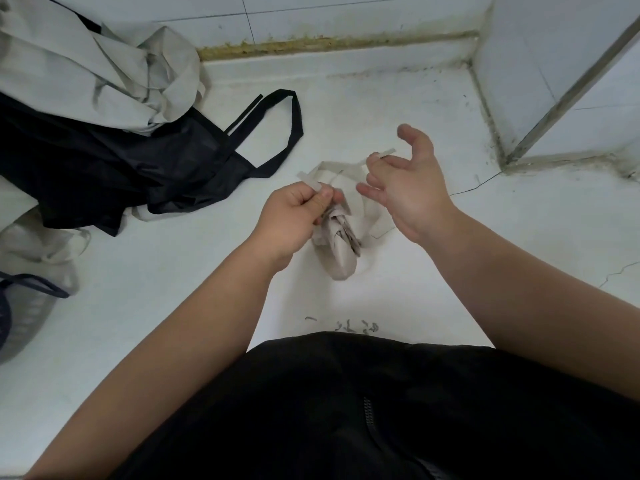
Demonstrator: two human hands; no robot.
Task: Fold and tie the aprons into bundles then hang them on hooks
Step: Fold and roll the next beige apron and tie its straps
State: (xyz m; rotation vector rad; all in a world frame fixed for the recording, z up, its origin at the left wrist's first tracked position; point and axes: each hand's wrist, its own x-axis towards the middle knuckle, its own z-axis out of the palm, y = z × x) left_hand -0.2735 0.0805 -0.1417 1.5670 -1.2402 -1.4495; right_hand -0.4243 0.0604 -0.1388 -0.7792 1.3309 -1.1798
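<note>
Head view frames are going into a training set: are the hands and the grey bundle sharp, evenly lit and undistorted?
Head view: soft even light, no glare; left hand, right hand and grey apron bundle reasonably sharp, with faint shadow beneath; wide-angle bending tilts the metal wall trim at right; black apron shows little detail.

My left hand (pixel 294 216) curled, thumb pinching a pale grey fabric strap (pixel 342 167), my right hand (pixel 408 188) raised, fingers spread loosely, both forearms bare.
</note>
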